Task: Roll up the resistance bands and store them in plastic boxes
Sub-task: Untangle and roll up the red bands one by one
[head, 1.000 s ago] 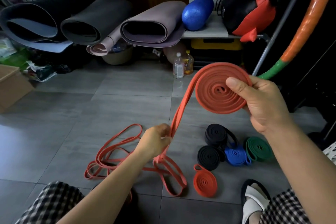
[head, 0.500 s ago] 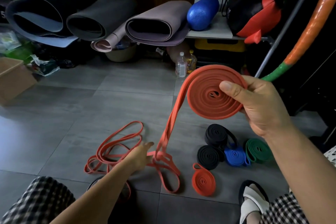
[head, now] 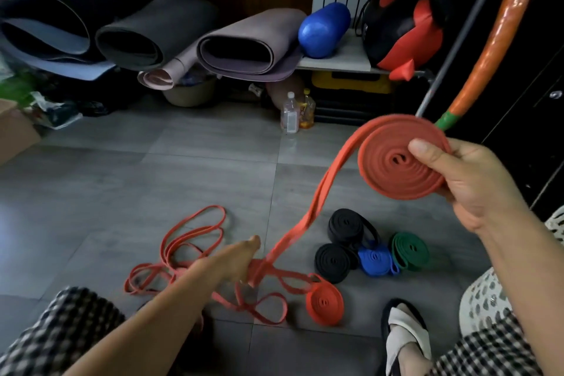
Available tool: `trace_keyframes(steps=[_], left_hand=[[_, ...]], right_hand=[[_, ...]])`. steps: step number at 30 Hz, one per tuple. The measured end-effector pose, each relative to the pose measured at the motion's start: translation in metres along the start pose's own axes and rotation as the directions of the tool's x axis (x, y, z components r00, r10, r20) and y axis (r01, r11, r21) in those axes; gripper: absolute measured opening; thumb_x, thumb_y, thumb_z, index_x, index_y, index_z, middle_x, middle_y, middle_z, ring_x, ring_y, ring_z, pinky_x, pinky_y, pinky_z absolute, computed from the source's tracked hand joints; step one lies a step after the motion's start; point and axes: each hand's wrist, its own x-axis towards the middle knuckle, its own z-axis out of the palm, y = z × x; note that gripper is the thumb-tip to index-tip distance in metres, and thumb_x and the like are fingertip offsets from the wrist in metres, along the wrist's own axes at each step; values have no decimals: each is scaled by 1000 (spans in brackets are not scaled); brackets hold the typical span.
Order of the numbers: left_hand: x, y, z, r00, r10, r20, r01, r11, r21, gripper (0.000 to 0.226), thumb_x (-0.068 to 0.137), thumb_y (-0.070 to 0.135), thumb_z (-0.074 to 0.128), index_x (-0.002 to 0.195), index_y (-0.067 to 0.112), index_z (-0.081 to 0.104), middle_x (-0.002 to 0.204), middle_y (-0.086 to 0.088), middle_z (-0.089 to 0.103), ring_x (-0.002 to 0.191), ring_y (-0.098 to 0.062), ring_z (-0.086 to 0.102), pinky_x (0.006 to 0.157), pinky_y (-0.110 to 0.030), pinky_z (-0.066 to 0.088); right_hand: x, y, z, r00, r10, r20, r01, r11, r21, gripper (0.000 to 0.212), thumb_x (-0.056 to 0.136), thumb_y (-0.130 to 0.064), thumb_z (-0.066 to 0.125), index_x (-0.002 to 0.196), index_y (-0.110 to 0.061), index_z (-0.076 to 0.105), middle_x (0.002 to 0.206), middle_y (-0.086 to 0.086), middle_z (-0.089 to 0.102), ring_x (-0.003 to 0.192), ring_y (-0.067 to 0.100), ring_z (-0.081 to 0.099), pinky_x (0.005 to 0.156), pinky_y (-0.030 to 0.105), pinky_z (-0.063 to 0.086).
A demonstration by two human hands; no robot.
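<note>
My right hand [head: 470,180] holds a half-rolled orange resistance band coil [head: 393,162] up in the air, thumb pressed on its face. The band's loose tail [head: 314,207] runs down and left to the floor. My left hand [head: 241,259] is low at the floor and grips that tail near where it meets the loose loops [head: 250,299]. A thinner orange band [head: 180,250] lies tangled to the left. Rolled bands rest on the tiles: a small orange one [head: 325,304], two black [head: 334,262] [head: 348,224], one blue [head: 375,261] and one green [head: 410,250].
Rolled exercise mats [head: 244,46] and a blue roller [head: 323,29] line the back shelf, with bottles [head: 290,114] beneath. A cardboard box [head: 15,131] sits at the left. A slanted metal pole [head: 451,49] and an orange hoop [head: 494,40] stand at the right. My sandalled foot [head: 403,336] is near the bands.
My left hand let go of the tail at mid height, dropped to the floor and took hold of the band lower down. The coil in my right hand shifted right.
</note>
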Motion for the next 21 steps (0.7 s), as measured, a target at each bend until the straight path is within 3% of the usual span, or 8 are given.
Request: trace_keyframes(steps=[2,4,8,12,14,17,19,21], left_hand=[[-11,1,-27,1000,20,23,-18,996,-89,24,88,16,45,65,20,42,46,9,46,45,-10,41,46,-23,32],[-29,-5,-57,998,60,24,-58,993,-101,20,75,2,55,77,20,47,63,7,48,59,-10,47,51,-19,35],[-65,-26,-98,993,-14,-116,-24,945,-326,28,74,-15,53,80,12,52,66,1,48,54,-8,44,46,-14,33],[-87,-36,-111,979,-109,-175,7,866,-500,8,87,2,58,91,8,55,69,0,52,53,-3,45,46,-8,33],[-87,-41,-107,958,-162,-237,5,834,-552,8,88,12,60,94,7,59,71,2,54,55,-1,49,48,-11,35],[-77,-60,-101,816,-398,-419,53,774,-632,19,91,17,58,100,1,61,69,-4,52,59,-14,44,50,-22,31],[-76,-75,-105,721,-558,-411,93,666,-740,27,94,19,53,107,-3,58,67,-9,51,54,-20,41,44,-22,34],[-77,-85,-109,661,-648,-377,228,653,-722,31,94,18,51,114,-6,53,76,-16,59,59,-27,51,46,-20,46]], right_hand=[[1,17,0,999,37,-13,-38,989,-143,50,38,-59,79,68,-19,75,64,-6,71,61,9,67,63,24,55],[0,25,7,998,65,-6,-65,978,-200,33,52,-43,74,71,-15,70,62,-4,71,63,14,66,72,37,55],[1,30,23,998,51,43,-39,970,-238,20,61,-31,70,73,-15,68,60,-5,70,58,7,66,65,26,55],[2,30,31,997,39,60,-24,971,-237,24,57,-36,70,71,-16,68,61,-5,70,57,7,65,62,22,54],[2,29,35,996,33,85,-13,973,-229,25,56,-36,70,71,-16,68,62,-3,71,60,9,66,65,25,55],[4,27,38,995,37,96,-14,974,-224,28,54,-38,71,72,-16,69,64,-1,72,62,12,67,69,31,55],[4,24,38,995,37,95,-17,979,-201,30,52,-41,72,68,-15,70,66,-1,72,63,12,67,68,30,56],[4,21,39,994,30,102,-10,981,-196,26,55,-39,75,65,-16,72,66,0,72,63,12,67,65,26,55]])
